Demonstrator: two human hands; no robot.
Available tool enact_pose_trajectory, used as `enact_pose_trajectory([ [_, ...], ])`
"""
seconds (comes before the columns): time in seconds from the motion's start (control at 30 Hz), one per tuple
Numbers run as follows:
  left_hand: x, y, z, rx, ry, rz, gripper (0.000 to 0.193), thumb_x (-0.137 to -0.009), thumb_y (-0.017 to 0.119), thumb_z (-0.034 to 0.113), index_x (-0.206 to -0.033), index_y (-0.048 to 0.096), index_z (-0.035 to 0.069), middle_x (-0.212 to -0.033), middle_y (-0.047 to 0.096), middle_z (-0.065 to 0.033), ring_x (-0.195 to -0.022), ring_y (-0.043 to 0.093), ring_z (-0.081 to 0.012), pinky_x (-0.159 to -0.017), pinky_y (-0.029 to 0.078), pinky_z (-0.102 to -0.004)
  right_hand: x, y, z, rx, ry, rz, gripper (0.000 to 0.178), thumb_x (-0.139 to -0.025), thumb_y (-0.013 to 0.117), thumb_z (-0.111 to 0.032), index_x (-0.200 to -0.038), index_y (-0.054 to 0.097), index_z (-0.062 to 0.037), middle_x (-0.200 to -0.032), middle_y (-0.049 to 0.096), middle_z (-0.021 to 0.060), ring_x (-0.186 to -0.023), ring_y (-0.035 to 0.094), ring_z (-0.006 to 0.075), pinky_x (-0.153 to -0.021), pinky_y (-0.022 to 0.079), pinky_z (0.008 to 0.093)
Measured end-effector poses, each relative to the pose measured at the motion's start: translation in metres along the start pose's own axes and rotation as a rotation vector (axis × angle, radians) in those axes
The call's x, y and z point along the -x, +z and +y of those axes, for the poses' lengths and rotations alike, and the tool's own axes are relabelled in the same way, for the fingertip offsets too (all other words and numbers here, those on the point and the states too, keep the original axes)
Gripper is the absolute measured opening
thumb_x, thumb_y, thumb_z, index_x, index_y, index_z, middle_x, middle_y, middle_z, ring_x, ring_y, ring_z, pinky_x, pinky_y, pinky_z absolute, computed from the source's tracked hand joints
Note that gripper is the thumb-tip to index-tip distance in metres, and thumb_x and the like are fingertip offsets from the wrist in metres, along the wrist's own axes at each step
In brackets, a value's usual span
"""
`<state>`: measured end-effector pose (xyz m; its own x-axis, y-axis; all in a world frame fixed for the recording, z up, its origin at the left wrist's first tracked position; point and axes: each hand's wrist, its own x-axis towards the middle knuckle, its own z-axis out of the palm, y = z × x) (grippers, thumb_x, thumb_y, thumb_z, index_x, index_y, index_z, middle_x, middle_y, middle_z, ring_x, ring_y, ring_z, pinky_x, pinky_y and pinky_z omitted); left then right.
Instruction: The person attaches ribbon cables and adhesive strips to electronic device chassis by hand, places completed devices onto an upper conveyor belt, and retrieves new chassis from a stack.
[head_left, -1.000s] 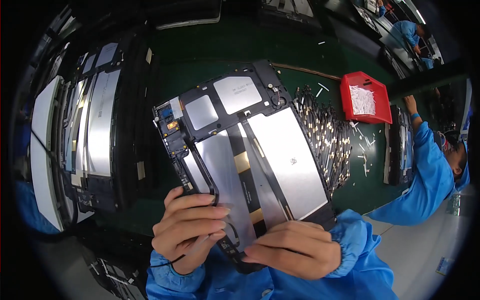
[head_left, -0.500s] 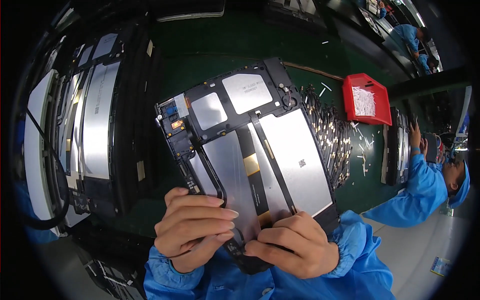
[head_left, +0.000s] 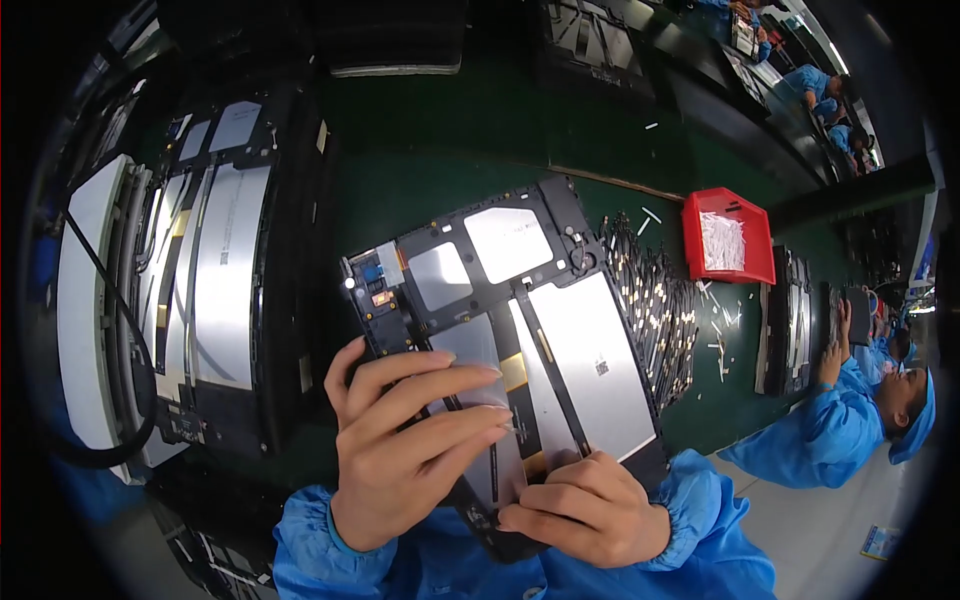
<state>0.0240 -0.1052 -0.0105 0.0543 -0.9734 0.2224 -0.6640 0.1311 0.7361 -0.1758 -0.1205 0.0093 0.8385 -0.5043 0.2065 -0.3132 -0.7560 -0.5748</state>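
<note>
An opened tablet body (head_left: pixel 600 370), black-framed with silver plates, batteries and dark ribbon cables, lies tilted in front of me. My left hand (head_left: pixel 410 430) reaches over its left side, fingers stretched out and spread across a silver battery and a black cable. At the tablet's near edge, my right hand (head_left: pixel 590 510) has its fingers curled, thumb close to the forefinger. Whatever is between those fingertips is hidden. A long dark ribbon cable (head_left: pixel 555 370) runs down the tablet toward the right knuckles.
Black cables with pale and gold ends (head_left: pixel 655 320) lie heaped right of the tablet. Beyond stands a red bin (head_left: pixel 760 240) of small white strips; loose strips lie nearby. Stacked tablet bodies (head_left: pixel 232 280) and white panels (head_left: pixel 85 330) stand left. A co-worker (head_left: pixel 830 440) sits at right.
My left hand has moved up along the tablet, its fingers now more spread over the battery. The tablet sits lower in view. My right hand stays at the near edge.
</note>
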Motion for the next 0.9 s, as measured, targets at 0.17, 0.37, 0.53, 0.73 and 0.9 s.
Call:
enact_pose_trajectory([
  [0.17, -0.002, 0.001, -0.001, 0.010, -0.007, -0.006, 0.010, -0.070, 0.075, 0.020, -0.080, 0.074, 0.021, -0.100, 0.067, 0.0061, -0.106, 0.051, -0.0145, -0.106, 0.019, -0.0427, -0.003, 0.000, 0.000, 0.045, 0.010, 0.011, 0.027, -0.069, 0.068, -0.014, -0.096, 0.070, -0.0121, -0.089, 0.062, 0.0002, -0.077, 0.055, 0.0148, -0.061, 0.043, 0.0255],
  [0.37, -0.003, -0.001, 0.000, 0.020, -0.020, -0.015, 0.010, -0.071, 0.075, 0.019, -0.080, 0.074, 0.020, -0.100, 0.067, 0.0058, -0.106, 0.051, -0.0145, -0.106, 0.018, -0.0423, -0.007, -0.004, -0.001, 0.047, 0.010, 0.002, 0.027, -0.069, 0.068, -0.014, -0.096, 0.070, -0.0123, -0.089, 0.062, -0.0003, -0.076, 0.056, 0.0144, -0.060, 0.043, 0.0251],
  [0.53, -0.002, -0.001, 0.001, 0.018, -0.029, -0.021, 0.011, -0.070, 0.076, 0.018, -0.081, 0.074, 0.020, -0.100, 0.067, 0.0055, -0.106, 0.051, -0.0147, -0.106, 0.017, -0.0421, -0.006, -0.002, -0.002, 0.039, 0.021, 0.020, 0.026, -0.069, 0.067, -0.013, -0.095, 0.069, -0.0117, -0.089, 0.062, -0.0004, -0.077, 0.056, 0.0143, -0.061, 0.043, 0.0251],
  [0.73, -0.003, -0.001, 0.002, -0.016, -0.013, -0.011, 0.017, -0.070, 0.076, 0.018, -0.086, 0.073, 0.017, -0.100, 0.067, 0.0041, -0.106, 0.052, -0.0153, -0.106, 0.019, -0.0429, -0.007, -0.005, -0.002, 0.047, 0.013, 0.002, 0.024, -0.072, 0.066, -0.013, -0.096, 0.069, -0.0107, -0.102, 0.064, 0.0025, -0.075, 0.055, 0.0142, -0.062, 0.043, 0.0241],
  [0.9, 0.005, 0.007, -0.008, 0.237, -0.020, 0.170, 0.036, -0.075, 0.071, 0.041, -0.102, 0.068, 0.017, -0.113, 0.061, -0.0065, -0.110, 0.051, -0.0230, -0.106, 0.017, -0.0484, -0.007, -0.005, 0.006, 0.173, -0.106, -0.010, 0.030, -0.077, 0.065, -0.022, -0.104, 0.066, -0.0083, -0.090, 0.065, 0.0023, -0.065, 0.051, 0.0113, -0.059, 0.043, 0.0214],
])
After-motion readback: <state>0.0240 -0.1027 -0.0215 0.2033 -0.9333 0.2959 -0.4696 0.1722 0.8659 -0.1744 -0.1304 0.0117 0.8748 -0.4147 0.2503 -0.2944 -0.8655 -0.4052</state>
